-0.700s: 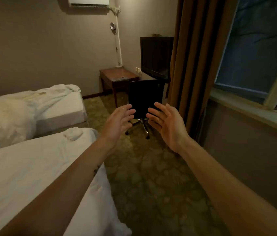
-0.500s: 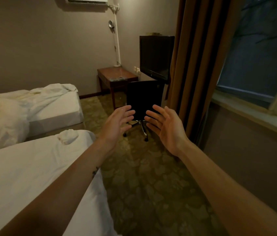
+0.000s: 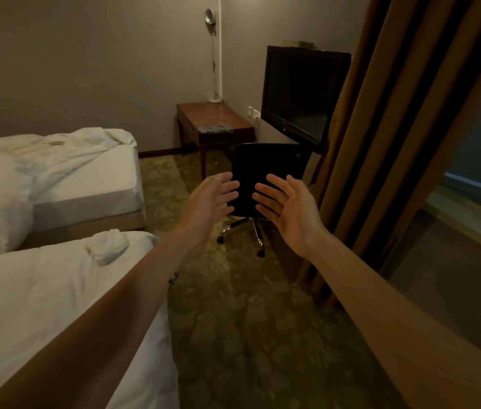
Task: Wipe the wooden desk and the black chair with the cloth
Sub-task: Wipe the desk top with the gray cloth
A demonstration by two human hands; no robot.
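Note:
The wooden desk (image 3: 218,118) stands in the far corner of the room. A bluish-grey cloth (image 3: 215,129) lies on its front edge. The black chair (image 3: 265,160) on a chrome wheeled base stands in front of the desk with its back towards me. My left hand (image 3: 208,202) and my right hand (image 3: 288,208) are both stretched out ahead of me, palms facing each other, fingers apart, holding nothing. They overlap the chair's back in the view but are well short of it.
Two beds with white linen, near (image 3: 41,305) and far (image 3: 79,178), fill the left side. A dark TV (image 3: 301,90) hangs right of the desk. Brown curtains (image 3: 395,143) and a window sill (image 3: 469,219) line the right. Patterned carpet (image 3: 248,320) runs between the beds and the curtains.
The view has drawn a little closer to the chair and desk. Both hands stay raised, open and empty.

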